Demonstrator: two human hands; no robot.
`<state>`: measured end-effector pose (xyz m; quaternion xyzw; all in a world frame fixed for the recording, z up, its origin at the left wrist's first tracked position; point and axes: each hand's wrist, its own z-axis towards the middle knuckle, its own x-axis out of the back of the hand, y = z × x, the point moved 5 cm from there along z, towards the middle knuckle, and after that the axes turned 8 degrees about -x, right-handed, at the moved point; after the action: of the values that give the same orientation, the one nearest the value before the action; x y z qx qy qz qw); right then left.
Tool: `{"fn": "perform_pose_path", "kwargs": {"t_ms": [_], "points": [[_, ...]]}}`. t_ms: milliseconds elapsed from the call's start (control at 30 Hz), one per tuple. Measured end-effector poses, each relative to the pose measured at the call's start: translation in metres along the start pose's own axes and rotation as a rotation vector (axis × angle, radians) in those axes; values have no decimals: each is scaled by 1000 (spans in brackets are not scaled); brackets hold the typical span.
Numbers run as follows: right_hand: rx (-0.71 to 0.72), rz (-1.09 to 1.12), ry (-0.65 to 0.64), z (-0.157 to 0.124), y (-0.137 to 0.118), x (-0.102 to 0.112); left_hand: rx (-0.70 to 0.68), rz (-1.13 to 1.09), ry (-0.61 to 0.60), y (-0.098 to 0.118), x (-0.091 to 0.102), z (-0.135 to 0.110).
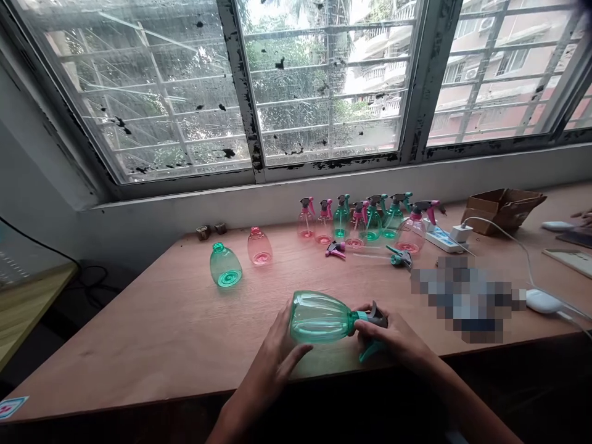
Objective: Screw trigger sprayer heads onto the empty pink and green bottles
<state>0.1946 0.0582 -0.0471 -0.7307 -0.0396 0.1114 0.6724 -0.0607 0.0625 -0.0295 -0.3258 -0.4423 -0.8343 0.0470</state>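
A clear green spray bottle lies sideways in front of me, just above the table's near edge, its base to the left. My left hand cups the base, with fingers partly hidden behind it and the thumb held out below. At the neck, my right hand grips the grey and teal spray head, its teal trigger pointing down. Beyond the hands stand an open green bottle and an open pink bottle. Two loose spray heads lie further right, one pink and grey, one teal.
Several pink and green spray bottles with heads stand along the window wall. To the right are a power strip, an open cardboard box, a white mouse-shaped object with cables and a blurred patch. Another person's hand shows far right.
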Motion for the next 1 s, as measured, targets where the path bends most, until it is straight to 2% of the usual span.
{"fn": "perform_pose_path", "kwargs": {"t_ms": [133, 233, 467, 600, 767, 1000], "points": [[-11, 4, -5, 1, 2, 2, -8, 9, 33, -2, -2, -1], [-12, -2, 9, 1, 3, 3, 42, 10, 41, -2, 0, 0], [-26, -38, 61, -1, 6, 2, 213, -226, 59, 5, 5, 3], [-21, -91, 97, -1, 4, 3, 258, -266, 77, 8, 6, 3], [-12, -132, 100, -4, 4, 1, 256, -252, 68, 15, 8, 6], [27, -165, 145, -8, 11, 1, 232, -151, 139, 13, 9, 1]]}}
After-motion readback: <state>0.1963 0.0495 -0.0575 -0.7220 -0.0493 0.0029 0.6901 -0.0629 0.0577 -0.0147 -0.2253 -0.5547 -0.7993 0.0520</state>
